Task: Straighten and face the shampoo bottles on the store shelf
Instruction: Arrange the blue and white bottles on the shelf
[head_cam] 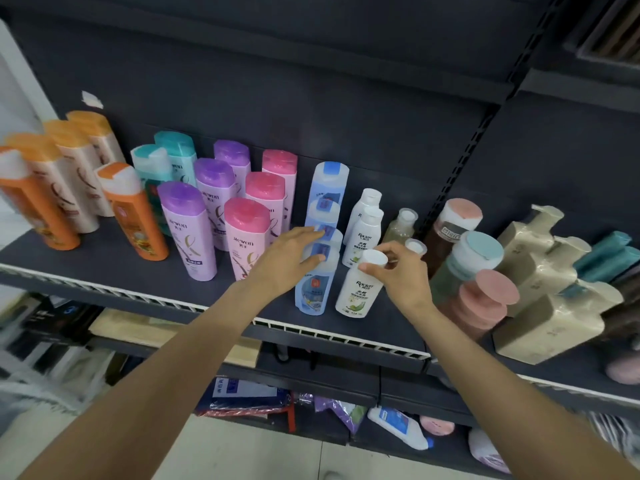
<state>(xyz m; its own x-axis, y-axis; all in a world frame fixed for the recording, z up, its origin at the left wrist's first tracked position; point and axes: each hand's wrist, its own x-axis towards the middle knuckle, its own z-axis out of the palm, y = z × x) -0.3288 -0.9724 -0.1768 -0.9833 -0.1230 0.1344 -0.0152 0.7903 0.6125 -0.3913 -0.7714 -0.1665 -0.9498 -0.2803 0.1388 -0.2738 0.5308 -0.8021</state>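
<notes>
One camera only, worn on my head. Looks forward and down onto dark shelf [138, 268] from above and front, slightly tilted. Wide angle, edges curved and blurred. Near: my left hand [284, 261] and right hand [398, 271] reach to picture centre. Lower shelf [311, 379] and floor [242, 452] visible below.

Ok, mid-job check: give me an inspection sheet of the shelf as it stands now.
Surface: dark shelf, white toothed front rail.
Job's things: front blue bottle and front white bottle upright, labels forward; purple and pink rows behind-left, orange bottles far left.
Clutter: beige pump bottles and round-capped bottles crowded at right.
Hands: left hand rests open on the blue bottle; right hand pinches the white bottle's cap.
Cables: nothing seen.
Surroundings: lower shelf with loose packages; pale floor.
</notes>
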